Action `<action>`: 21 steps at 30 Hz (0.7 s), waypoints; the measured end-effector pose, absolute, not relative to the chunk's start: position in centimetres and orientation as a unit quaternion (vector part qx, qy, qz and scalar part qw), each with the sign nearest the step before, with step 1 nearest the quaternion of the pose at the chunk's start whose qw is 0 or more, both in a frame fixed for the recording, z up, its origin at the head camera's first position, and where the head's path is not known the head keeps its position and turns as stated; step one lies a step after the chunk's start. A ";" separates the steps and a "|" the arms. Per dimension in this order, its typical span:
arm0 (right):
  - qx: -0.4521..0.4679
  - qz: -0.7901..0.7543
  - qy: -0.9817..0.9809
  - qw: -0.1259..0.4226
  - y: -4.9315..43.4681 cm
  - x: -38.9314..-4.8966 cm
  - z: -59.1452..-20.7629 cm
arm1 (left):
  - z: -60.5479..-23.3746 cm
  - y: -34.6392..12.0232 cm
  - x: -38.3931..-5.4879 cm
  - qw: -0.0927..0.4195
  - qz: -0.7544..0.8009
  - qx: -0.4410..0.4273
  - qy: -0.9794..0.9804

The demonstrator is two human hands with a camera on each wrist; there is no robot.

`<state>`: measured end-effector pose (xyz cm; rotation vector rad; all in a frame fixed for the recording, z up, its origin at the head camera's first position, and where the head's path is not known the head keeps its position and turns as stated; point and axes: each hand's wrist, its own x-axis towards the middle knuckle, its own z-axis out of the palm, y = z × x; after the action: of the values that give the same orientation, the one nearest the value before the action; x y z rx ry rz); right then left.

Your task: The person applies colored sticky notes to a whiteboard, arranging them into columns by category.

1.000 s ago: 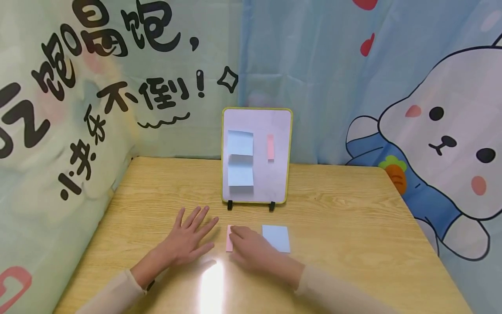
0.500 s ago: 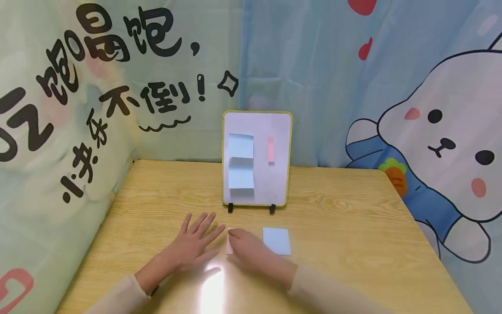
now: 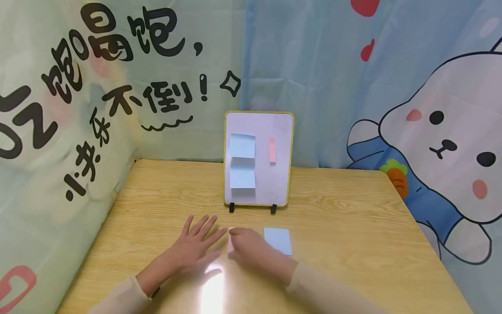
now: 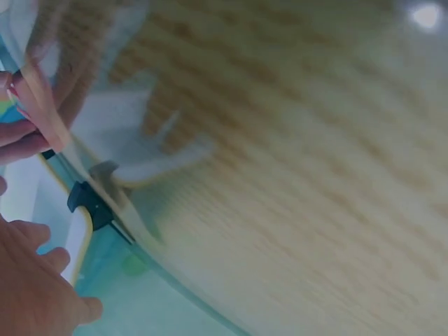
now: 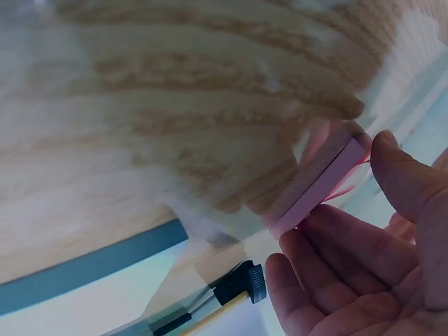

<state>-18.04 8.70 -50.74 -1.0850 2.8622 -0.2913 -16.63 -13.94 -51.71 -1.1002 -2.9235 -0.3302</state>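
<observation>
In the head view, a narrow pad of pink sticky notes lies on the wooden table, partly covered by my right hand. The right thumb and index finger pinch the pad's upper sheet, which in the right wrist view bends up from the pink pad. My left hand has its fingers spread just left of the pad, index fingertip close to its edge, holding nothing. A square pad of light blue sticky notes lies right of the right hand.
Behind the hands stands a whiteboard with a yellow frame and black feet. Two blue sticky notes and one narrow pink sticky note are stuck on it. Printed curtains border the wooden table behind and at left.
My left hand has shifted a little right, bringing its fingertips close to the pink pad. My right fingers have curled in on the pad's upper sheet. The head view has shifted slightly.
</observation>
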 end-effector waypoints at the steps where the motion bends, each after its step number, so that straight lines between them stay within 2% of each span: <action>1: -0.354 -0.097 0.929 0.034 8.7 -18.1 -50.7 | -51.7 -13.9 -16.6 -0.003 -0.106 -0.349 -0.931; 8: -0.365 -0.114 0.923 0.035 8.8 -18.4 -50.5 | -51.7 -14.0 -16.3 -0.024 -0.107 -0.341 -0.934; 21: -0.391 -0.132 0.911 0.014 9.2 -18.7 -50.4 | -51.8 -13.8 -16.5 -0.010 -0.093 -0.355 -0.930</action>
<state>-18.72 9.18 -50.38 -1.2170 2.8362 -0.4104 -16.47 -13.76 -51.84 -1.1216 -2.9423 -0.2945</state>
